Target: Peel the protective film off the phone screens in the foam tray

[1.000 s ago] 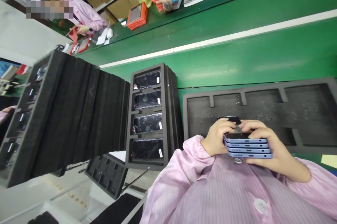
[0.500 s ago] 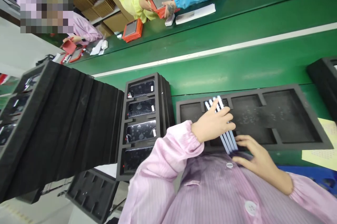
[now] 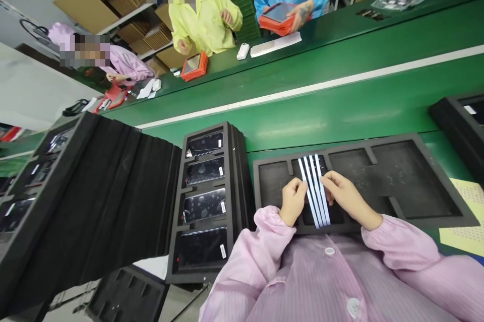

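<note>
Several thin blue phones (image 3: 314, 190) stand on edge, side by side, in a slot of the dark foam tray (image 3: 412, 196) in front of me. My left hand (image 3: 293, 201) grips the stack from the left with curled fingers. Pressed against the stack's right side is my right hand (image 3: 346, 196), its fingers closed on the phones. Both sleeves are pink. The tray's other slots hold nothing.
A foam tray of dark-screened phones (image 3: 206, 196) stands left of my tray, beside a tall stack of black foam trays (image 3: 86, 201). Another black tray (image 3: 459, 120) sits at the right edge. Across the green conveyor (image 3: 340, 95), three people handle orange-cased devices.
The stack went from flat in both hands at my chest to standing on edge in the tray slot. My right hand came back onto the stack; the view tilted upward.
</note>
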The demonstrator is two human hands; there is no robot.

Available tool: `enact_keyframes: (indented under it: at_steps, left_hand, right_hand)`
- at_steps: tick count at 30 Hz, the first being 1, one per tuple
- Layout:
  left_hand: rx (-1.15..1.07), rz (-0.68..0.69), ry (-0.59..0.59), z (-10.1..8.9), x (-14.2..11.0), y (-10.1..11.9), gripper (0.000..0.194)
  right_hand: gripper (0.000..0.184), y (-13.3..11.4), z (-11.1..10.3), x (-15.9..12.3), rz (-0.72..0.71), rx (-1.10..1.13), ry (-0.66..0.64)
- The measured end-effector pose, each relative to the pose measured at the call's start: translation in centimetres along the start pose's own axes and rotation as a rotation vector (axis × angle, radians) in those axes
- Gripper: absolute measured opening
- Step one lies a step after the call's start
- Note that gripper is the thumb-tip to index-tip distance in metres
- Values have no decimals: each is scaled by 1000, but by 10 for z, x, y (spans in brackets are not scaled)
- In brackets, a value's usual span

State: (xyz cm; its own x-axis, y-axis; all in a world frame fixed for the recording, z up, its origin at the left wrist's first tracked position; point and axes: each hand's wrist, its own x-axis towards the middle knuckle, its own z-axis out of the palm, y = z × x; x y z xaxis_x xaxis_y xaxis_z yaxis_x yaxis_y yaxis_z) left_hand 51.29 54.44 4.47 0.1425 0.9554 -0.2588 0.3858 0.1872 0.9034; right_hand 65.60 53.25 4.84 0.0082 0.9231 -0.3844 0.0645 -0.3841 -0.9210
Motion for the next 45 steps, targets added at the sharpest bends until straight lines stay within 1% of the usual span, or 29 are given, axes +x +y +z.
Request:
enact_keyframes:
  at_steps: [3, 6, 9, 13, 17, 21, 23, 28, 31, 38, 41, 45]
  left_hand:
    - [-93, -84, -13, 2, 8, 3, 46]
    - [-140, -136, -47, -1, 12, 6, 50]
    - [-127, -141, -45, -3, 13, 9, 47]
    - [-57, -106, -9, -5, 13, 14, 38]
    - [-21, -105, 12, -2, 14, 19, 38]
    - [-13, -123, 44, 2, 14, 22, 39]
    - [-28, -138, 37, 2, 16, 22, 40]
    - [-136, -232, -72, -1, 25, 17, 46]
    - [-187, -269, -104, -1, 29, 15, 52]
    - [-212, -314, -115, -2, 33, 20, 55]
    - [-170, -314, -104, -3, 36, 22, 52]
    - [-62, -278, -74, -5, 39, 24, 46]
  right_hand:
    - [44, -3, 2, 7, 36, -17, 16]
    - [43, -6, 3, 8, 59, -14, 13]
    - [43, -9, 3, 7, 74, -18, 14]
    - [40, -17, 2, 5, 82, -55, 41]
    - [42, -23, 3, 4, 94, -75, 98]
    - [45, -24, 4, 6, 116, -73, 135]
    - [46, -23, 4, 8, 130, -62, 126]
    - [49, -18, 2, 15, 157, -1, 83]
    - [51, -17, 1, 18, 165, 29, 62]
    - [52, -18, 1, 24, 162, 11, 32]
    - [49, -20, 0, 25, 157, -47, 34]
    - [46, -26, 0, 27, 161, -176, 59]
